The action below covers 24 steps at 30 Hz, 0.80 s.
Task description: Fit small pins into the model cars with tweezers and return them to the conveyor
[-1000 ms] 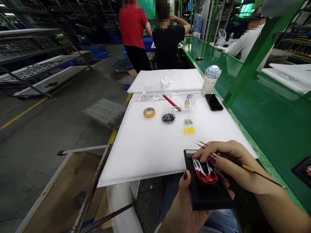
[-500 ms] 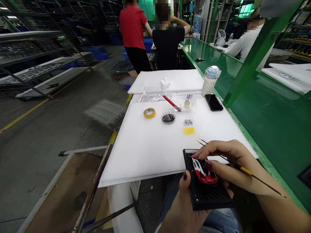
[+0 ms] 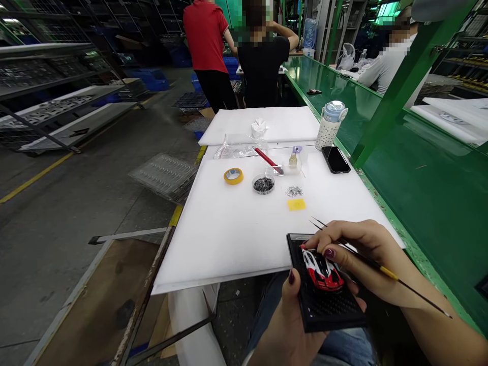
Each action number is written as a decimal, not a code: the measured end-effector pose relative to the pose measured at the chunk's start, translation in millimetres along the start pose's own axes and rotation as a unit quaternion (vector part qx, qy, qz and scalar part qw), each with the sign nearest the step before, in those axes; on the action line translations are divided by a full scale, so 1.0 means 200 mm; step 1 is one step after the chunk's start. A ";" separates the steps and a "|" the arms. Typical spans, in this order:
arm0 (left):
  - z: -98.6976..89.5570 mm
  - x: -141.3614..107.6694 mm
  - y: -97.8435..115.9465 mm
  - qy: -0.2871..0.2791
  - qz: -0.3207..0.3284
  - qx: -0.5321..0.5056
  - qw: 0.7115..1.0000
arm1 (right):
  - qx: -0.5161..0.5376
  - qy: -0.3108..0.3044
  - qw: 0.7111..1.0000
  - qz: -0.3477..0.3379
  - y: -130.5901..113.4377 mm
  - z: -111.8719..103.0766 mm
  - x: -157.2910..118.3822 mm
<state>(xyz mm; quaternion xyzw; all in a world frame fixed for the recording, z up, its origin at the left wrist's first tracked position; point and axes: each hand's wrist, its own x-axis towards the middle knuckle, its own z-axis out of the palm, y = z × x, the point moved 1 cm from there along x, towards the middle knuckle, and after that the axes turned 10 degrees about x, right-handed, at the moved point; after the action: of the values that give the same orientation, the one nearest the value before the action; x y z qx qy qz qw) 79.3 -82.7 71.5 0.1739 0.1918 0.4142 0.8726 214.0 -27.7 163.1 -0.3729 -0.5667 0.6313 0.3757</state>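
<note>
My left hand (image 3: 287,317) grips a black rectangular display base (image 3: 331,312) from below, its thumb on the near left edge. A small red, white and black model car (image 3: 324,272) sits on this base. Over the car's upper right side is my right hand (image 3: 366,249), the thumb and index fingertip resting on the body. Slim dark tweezers (image 3: 389,270) with a yellow band lie across that same hand, held by its fingers. Their two fine tips point away over the table, apart from the car. The right hand's lower fingers are partly hidden behind the base.
On the white table (image 3: 206,229) are yellow tape (image 3: 233,176), a round dish of dark bits (image 3: 263,184), loose dark bits (image 3: 294,191), a yellow note (image 3: 296,204), a red pen-like tool (image 3: 269,160), a small bottle (image 3: 293,160), a phone (image 3: 335,159) and a tumbler (image 3: 330,126).
The right thumb has shifted slightly up and right on the car, showing more of its dark top. The tweezers have moved slightly right. The camera view has shifted a little.
</note>
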 end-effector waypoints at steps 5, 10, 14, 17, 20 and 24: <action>0.03 -0.01 0.06 -0.017 -0.001 -0.014 1.000 | -0.065 0.047 0.994 -0.073 0.02 -0.06 0.03; -0.02 0.03 0.12 -0.038 0.047 -0.022 0.998 | -0.359 0.158 0.913 -0.110 0.22 -0.35 0.21; -0.15 0.07 0.13 -0.005 0.066 0.024 0.998 | -0.426 0.192 0.880 -0.087 0.47 -0.59 0.35; -0.24 0.09 0.14 0.040 0.056 0.069 0.995 | -0.448 0.201 0.867 -0.087 0.56 -0.68 0.37; -0.28 0.10 0.16 0.066 0.060 0.083 0.993 | -0.454 0.211 0.861 -0.093 0.53 -0.72 0.35; -0.26 0.13 0.19 0.109 0.054 0.051 0.991 | -0.397 0.231 0.881 -0.113 0.39 -0.71 0.42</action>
<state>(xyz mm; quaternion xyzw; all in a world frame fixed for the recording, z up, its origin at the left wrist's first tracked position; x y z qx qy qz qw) 44.1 -32.7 38.3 0.1824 0.2969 0.4670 0.8127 300.1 103.1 70.5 -0.5597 -0.7052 0.2028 0.3851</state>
